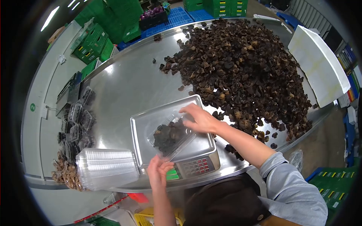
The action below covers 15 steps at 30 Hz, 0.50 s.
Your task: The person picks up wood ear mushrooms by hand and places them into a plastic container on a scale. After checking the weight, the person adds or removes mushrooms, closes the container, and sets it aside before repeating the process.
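Note:
On the metal tray [136,150] of a digital scale [192,167] sits a clear plastic container [181,148] filled with dark wood ear mushrooms [167,136]. My left hand [159,169] is at the container's near corner, its fingers curled against the plastic edge, partly in front of the scale's green display. My right hand [201,118] reaches over the tray's right side, fingers apart, just above the container's far right part. I see nothing held in it.
A large heap of wood ear mushrooms [241,64] covers the right of the steel table [124,84]. Stacked clear containers [107,167] stand left of the scale. Filled packs [77,120] line the left edge. A white foam box [318,64] stands at right; green crates [90,43] lie beyond.

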Available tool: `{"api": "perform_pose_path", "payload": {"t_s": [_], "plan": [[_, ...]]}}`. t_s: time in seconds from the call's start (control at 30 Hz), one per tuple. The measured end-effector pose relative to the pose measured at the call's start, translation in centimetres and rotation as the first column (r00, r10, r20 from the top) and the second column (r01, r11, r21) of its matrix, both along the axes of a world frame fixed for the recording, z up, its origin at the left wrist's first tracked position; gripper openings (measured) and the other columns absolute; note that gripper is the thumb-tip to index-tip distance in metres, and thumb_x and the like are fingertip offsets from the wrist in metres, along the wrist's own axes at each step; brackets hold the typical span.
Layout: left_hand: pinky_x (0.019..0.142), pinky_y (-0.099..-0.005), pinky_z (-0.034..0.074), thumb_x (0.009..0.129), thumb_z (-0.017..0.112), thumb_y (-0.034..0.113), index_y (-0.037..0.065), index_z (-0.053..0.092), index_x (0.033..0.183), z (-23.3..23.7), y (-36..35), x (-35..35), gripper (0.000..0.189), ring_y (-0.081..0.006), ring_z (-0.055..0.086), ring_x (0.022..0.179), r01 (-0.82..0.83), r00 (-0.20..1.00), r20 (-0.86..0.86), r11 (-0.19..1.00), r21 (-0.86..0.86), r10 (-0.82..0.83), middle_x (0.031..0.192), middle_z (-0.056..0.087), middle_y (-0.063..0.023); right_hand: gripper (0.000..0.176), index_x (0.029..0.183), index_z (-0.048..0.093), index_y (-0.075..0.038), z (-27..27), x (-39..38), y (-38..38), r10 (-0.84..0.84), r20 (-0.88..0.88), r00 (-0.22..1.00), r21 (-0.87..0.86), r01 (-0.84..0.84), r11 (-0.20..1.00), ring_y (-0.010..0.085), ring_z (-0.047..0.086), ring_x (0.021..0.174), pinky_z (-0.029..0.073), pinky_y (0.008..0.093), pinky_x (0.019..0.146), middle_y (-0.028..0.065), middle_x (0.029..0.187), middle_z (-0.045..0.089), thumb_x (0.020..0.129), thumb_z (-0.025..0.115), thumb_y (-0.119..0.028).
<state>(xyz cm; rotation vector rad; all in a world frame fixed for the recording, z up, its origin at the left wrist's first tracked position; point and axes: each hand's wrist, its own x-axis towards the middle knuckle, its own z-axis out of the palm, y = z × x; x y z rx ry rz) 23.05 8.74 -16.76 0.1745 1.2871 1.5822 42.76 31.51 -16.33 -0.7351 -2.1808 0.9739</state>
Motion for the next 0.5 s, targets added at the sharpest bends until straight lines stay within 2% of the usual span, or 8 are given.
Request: {"api": "perform_pose_path", "payload": {"t_s": [0.03, 0.07, 0.13, 0.2, 0.27, 0.4, 0.43, 0.5], "plan": [[0.058, -0.0356, 0.061, 0.090, 0.058, 0.005, -0.003, 0.054, 0.102, 0.6, 0.4, 0.4, 0.015, -0.0335, 0.070, 0.069, 0.019, 0.999, -0.050, 0.999, -0.043, -0.021, 0.085, 0.066, -0.0224, 0.043, 0.118, 0.059, -0.001, 1.5, 0.8, -0.6, 0.028, 0.174, 0.984, -0.198, 0.007, 0.980, 0.0348, 0.061, 0.104, 0.047, 0.0432, 0.093, 0.0185, 0.103, 0.065, 0.085, 0.061, -0.029], [0.058, -0.0356, 0.061, 0.090, 0.058, 0.005, -0.003, 0.054, 0.102, 0.5, 0.6, 0.4, 0.015, -0.0335, 0.070, 0.069, 0.031, 0.999, -0.039, 0.999, -0.034, -0.033, 0.085, 0.066, -0.0224, 0.044, 0.116, 0.059, 0.002, 2.7, 1.6, -0.9, 0.083, 0.335, 0.938, -0.381, 0.054, 0.923, 0.0362, 0.062, 0.102, 0.048, 0.0449, 0.091, 0.0197, 0.100, 0.066, 0.083, 0.060, -0.027], [0.054, -0.0357, 0.060, 0.087, 0.057, 0.000, -0.002, 0.049, 0.101, 0.0, 0.7, 0.0, 0.016, -0.0334, 0.069, 0.065, 0.111, 0.972, -0.191, 0.985, -0.132, -0.135, 0.084, 0.065, -0.0224, 0.046, 0.119, 0.056, 0.004, 2.8, 2.6, -1.4, 0.199, 0.358, 0.912, -0.451, -0.018, 0.892, 0.0323, 0.069, 0.088, 0.054, 0.0433, 0.080, 0.0212, 0.094, 0.068, 0.082, 0.061, -0.023], [0.053, -0.0342, 0.059, 0.086, 0.055, -0.004, -0.001, 0.048, 0.096, 0.1, 1.0, -0.1, 0.012, -0.0318, 0.068, 0.062, 0.139, 0.977, -0.143, 0.983, -0.120, -0.156, 0.080, 0.065, -0.0216, 0.039, 0.117, 0.055, 0.004, 1.0, 2.8, -2.4, 0.157, 0.201, 0.967, -0.633, 0.005, 0.774, 0.0188, 0.068, 0.060, 0.054, 0.0317, 0.056, 0.0180, 0.081, 0.069, 0.083, 0.060, -0.013], [0.052, -0.0352, 0.058, 0.082, 0.053, -0.006, 0.001, 0.047, 0.093, -0.3, 0.9, -0.3, 0.014, -0.0300, 0.067, 0.061, 0.126, 0.989, -0.071, 0.989, -0.073, -0.131, 0.078, 0.065, -0.0214, 0.038, 0.118, 0.053, 0.004, 0.3, 2.0, -3.2, -0.004, 0.058, 0.998, -0.807, 0.049, 0.588, 0.0168, 0.065, 0.056, 0.052, 0.0295, 0.050, 0.0141, 0.076, 0.068, 0.085, 0.060, -0.014], [0.051, -0.0348, 0.055, 0.078, 0.055, -0.005, 0.005, 0.048, 0.088, 1.7, 1.1, 0.7, 0.016, -0.0244, 0.059, 0.055, 0.031, 0.998, 0.052, 0.998, 0.053, -0.034, 0.073, 0.060, -0.0147, 0.037, 0.120, 0.052, 0.003, 0.1, 1.5, -2.8, -0.169, -0.026, 0.985, -0.893, 0.053, 0.447, 0.0144, 0.061, 0.053, 0.048, 0.0274, 0.045, 0.0100, 0.074, 0.065, 0.088, 0.059, -0.013], [0.052, -0.0328, 0.052, 0.080, 0.054, -0.005, 0.006, 0.048, 0.088, 4.1, 1.4, 0.5, 0.015, -0.0211, 0.057, 0.055, 0.086, 0.995, 0.040, 0.996, 0.027, -0.087, 0.072, 0.057, -0.0089, 0.035, 0.120, 0.053, 0.000, 1.5, 1.7, -2.7, -0.104, -0.073, 0.992, -0.909, -0.023, 0.416, 0.0130, 0.062, 0.059, 0.049, 0.0268, 0.049, 0.0089, 0.079, 0.066, 0.089, 0.058, -0.015], [0.054, -0.0300, 0.050, 0.085, 0.052, -0.004, 0.007, 0.048, 0.089, 4.7, 1.4, -2.5, 0.012, -0.0168, 0.056, 0.061, -0.144, 0.980, 0.159, 0.981, 0.130, 0.122, 0.073, 0.054, -0.0051, 0.033, 0.120, 0.058, -0.003, 2.5, 2.1, -1.7, -0.014, -0.264, 0.965, -0.904, -0.242, 0.352, 0.0125, 0.065, 0.066, 0.052, 0.0272, 0.057, 0.0079, 0.086, 0.068, 0.091, 0.061, -0.019]]}}
